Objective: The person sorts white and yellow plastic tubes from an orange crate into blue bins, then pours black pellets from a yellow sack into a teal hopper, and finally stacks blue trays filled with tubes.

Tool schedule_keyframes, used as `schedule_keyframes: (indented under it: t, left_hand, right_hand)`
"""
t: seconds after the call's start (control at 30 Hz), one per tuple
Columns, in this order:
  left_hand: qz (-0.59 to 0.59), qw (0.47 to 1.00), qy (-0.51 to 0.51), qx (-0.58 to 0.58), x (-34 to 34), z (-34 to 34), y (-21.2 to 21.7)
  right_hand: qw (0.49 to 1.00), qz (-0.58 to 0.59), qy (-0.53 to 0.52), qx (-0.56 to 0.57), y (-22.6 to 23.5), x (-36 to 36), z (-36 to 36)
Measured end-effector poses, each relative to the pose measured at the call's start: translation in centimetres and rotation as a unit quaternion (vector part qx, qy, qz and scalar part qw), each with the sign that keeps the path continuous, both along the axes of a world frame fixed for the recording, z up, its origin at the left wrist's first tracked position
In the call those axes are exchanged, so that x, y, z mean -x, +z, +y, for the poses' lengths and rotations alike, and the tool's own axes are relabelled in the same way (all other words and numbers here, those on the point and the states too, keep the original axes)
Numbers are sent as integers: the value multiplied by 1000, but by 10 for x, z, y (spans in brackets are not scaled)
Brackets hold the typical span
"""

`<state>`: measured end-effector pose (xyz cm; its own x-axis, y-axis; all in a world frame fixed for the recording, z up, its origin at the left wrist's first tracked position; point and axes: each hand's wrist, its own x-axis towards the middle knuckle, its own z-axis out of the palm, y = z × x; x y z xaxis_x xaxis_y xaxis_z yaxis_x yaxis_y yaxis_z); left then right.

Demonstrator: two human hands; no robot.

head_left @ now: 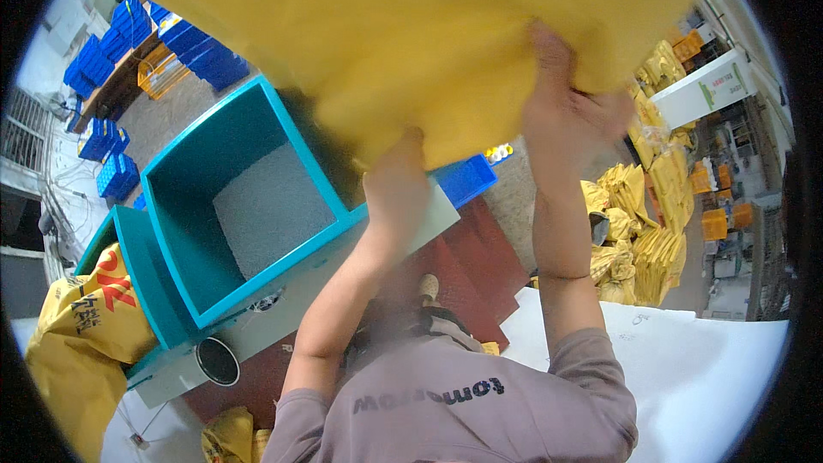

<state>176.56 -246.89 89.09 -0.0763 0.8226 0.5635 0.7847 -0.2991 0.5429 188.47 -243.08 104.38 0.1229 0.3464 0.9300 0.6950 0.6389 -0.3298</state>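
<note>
Across the top of the view, partly right of the teal bin (197,240): large yellow sack (411,26), held up and spread | left hand (399,184): pinching its lower edge | right hand (566,107): blurred, gripping it farther right | bin holds grey granules (270,197) | piled yellow bags (658,261) at right.

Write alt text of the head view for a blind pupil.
A person's left hand and right hand hold up a large, flexible yellow sheet or sack beside an open, boxy teal bin containing speckled grey material. Piled yellow sacks lie at right.
</note>
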Motion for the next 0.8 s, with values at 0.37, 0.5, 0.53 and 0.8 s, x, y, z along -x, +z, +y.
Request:
schedule_keyframes:
  t: [0.37,0.5,0.53,0.8]
  left_hand:
    - [142,989,26,43,-25,19,-36]
    - [162,972,46,165,-13,12,-82]
    - [201,966,25,164,-11,13,-89]
    - [290,907,227,204,-79,-29,-42]
  right_hand:
    - [979,-177,52,89,-15,-47,19]
    - [948,-266,149,92,-73,-89,3]
    - [956,-155,208,136,-88,-108,-7]
    - [798,19,226,558,-264,-346,-109]
